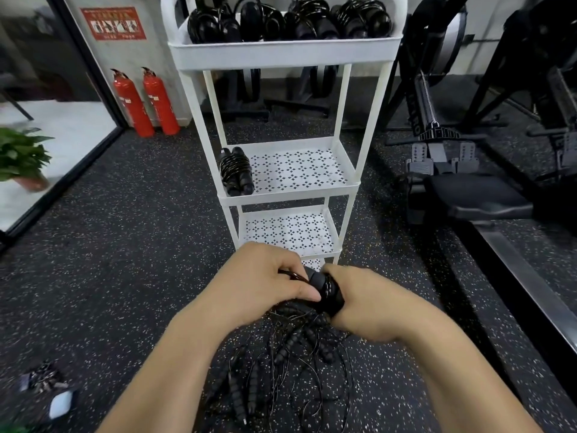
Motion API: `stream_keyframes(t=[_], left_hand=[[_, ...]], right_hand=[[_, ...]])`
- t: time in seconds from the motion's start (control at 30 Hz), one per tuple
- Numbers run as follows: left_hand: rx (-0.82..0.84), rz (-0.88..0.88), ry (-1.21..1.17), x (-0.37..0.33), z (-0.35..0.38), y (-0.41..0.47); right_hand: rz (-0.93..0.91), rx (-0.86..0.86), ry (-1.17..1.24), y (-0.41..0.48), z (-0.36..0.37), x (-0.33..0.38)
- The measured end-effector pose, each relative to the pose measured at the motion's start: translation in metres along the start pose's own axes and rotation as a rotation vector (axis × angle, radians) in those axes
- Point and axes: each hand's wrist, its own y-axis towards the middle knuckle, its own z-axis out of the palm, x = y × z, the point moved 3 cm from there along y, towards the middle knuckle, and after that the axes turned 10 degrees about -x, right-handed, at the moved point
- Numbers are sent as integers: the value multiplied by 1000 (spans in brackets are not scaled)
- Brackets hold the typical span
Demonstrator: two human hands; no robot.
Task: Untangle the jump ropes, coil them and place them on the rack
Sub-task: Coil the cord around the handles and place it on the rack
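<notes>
Left hand (pixel 262 276), right hand (pixel 371 310) gripping coiled rope (pixel 326 290) (mostly hidden), tangled ropes (pixel 288 346) below

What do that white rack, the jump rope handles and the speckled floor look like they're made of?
White rack: painted metal or plastic, I cannot tell which; smooth, matte, with perforated shelves. Jump rope handles: black foam or rubber, judging by the dull, ribbed surface. Floor: probably rubber matting, black with pale flecks and a grainy look.
</notes>
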Motion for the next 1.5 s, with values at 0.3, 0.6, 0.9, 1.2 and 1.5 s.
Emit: stream_keyframes(t=[0.3,0.6,0.9,1.2,1.5], left_hand=[[106,-16,-398,-2,-10,2],[161,-89,-816,-3,-7,2],[-177,-139,-677,-3,35,18],[-169,-65,-425,-4,37,18],[-132,-71,-74,-3,24,14]], right_hand=[[-143,346,313,-25,-12,14],[-215,210,682,-37,-27,34],[-29,-225,1098,-24,-30,26],[27,-376,963,-15,-25,18],[80,-420,750,-9,-17,7]])
